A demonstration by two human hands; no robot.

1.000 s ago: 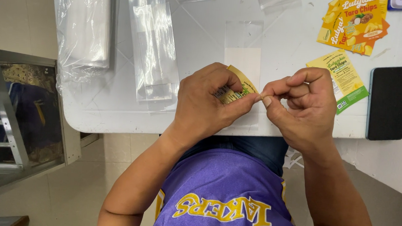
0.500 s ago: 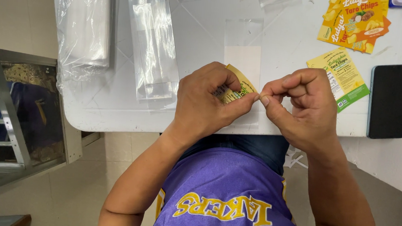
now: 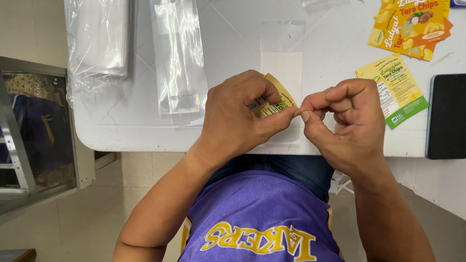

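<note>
My left hand (image 3: 239,115) grips a small yellow printed label (image 3: 276,99), curled in its fingers just above the near edge of the white table (image 3: 136,130). My right hand (image 3: 344,121) sits close beside it, thumb and forefinger pinched at the label's right corner where the two hands meet. Under and behind the hands lies a clear bag with a white panel (image 3: 281,64), flat on the table.
A yellow and green label (image 3: 393,89) lies right of my hands, a black phone (image 3: 452,115) further right. A stack of yellow-orange labels (image 3: 415,23) sits at the back right. Clear plastic bags (image 3: 178,52) and a bundle of plastic sleeves (image 3: 96,31) lie left.
</note>
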